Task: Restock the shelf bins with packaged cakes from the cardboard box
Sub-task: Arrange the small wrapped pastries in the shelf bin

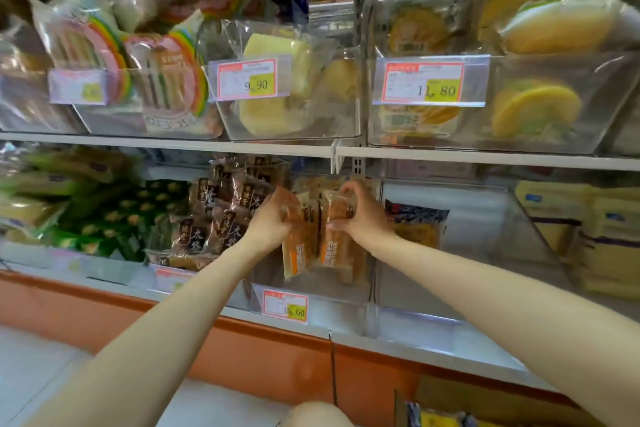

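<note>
Both my hands reach into a clear plastic bin (332,291) on the lower shelf, the one with the 15.60 price tag (285,305). My left hand (273,218) grips the top of one packaged brown cake (299,253). My right hand (360,215) grips a second packaged cake (341,250) beside it. Both packs stand upright inside the bin, side by side. At the bottom right a corner of the cardboard box (485,402) shows, with packets inside.
Left of this bin sit dark brown cake packs (221,215) and green packs (114,218). To the right is a nearly bare clear bin (485,253) with one packet (417,225). The upper shelf holds bins of rainbow cakes (152,73) and yellow cakes (277,80).
</note>
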The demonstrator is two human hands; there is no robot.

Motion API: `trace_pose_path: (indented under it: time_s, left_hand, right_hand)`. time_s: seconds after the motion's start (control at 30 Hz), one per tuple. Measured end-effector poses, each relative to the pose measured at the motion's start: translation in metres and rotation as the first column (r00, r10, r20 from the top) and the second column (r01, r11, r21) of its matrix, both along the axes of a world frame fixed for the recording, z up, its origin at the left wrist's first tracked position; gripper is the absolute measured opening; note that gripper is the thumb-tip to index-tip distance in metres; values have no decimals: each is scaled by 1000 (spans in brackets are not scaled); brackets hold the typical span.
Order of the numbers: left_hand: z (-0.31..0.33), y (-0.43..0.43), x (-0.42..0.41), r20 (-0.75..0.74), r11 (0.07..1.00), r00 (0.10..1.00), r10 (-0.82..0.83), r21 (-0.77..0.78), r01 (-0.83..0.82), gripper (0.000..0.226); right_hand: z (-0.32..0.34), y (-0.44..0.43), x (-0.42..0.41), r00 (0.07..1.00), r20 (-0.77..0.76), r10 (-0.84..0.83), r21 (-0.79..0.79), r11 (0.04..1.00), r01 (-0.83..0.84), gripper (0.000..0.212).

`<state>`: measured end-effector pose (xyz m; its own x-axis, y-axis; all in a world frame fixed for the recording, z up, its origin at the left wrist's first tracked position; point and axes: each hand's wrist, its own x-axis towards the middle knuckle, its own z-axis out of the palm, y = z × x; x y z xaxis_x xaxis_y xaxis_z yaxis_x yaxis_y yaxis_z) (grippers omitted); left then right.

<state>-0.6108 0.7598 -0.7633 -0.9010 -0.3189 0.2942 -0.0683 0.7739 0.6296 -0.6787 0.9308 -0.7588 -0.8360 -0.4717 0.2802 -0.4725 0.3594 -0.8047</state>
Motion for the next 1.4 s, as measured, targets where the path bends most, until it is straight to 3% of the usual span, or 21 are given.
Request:
trace_pose_path:
  time_s: [0.1, 0.27, 0.5, 0.6, 0.7, 0.9, 1.17, 1.3, 1.4]
  left_hand:
    - [-11, -4, -5, 37, 990, 998, -48, -127, 52, 25]
    - [-24, -9, -13, 26, 871, 999, 43, -491, -25, 35]
    - [-20, -28, -16, 134, 896, 990, 44, -443, 20, 28]
    - [-17, -36, -19, 130, 924, 991, 18, -380, 32, 26]
    - [-19, -36, -21, 108, 926, 994, 9, -376, 32, 25]
    - [-26, -33, -24, 105, 847, 994, 26, -530, 33, 28]
    - [-26, -32, -26, 80, 869, 997, -25, -491, 61, 46]
    - [-25, -34, -23, 89, 787, 995, 40, -617, 24, 53]
    - [-27, -35, -20, 80, 788, 995, 59, -616, 2, 57]
  right_hand:
    - [-5, -14, -6, 991, -117, 64, 118, 992, -50, 53]
    - [-11, -22, -6, 936, -321, 148, 343, 939, -30, 60]
    - [-18, -22, -20, 902, -383, 198, 522, 852, 35, 39]
    - [-20, -21, -23, 903, -347, 253, 579, 816, -6, 53]
    - [-19, -23, -23, 882, -346, 321, 699, 715, 14, 66]
    - [-17, -26, -25, 870, -437, 229, 554, 830, 60, 51]
    - [-19, -29, -27, 848, -454, 274, 679, 722, 131, 63]
    - [-19, -27, -28, 838, -479, 260, 685, 708, 172, 66]
    - [-19, -24, -27, 842, -471, 263, 673, 724, 150, 66]
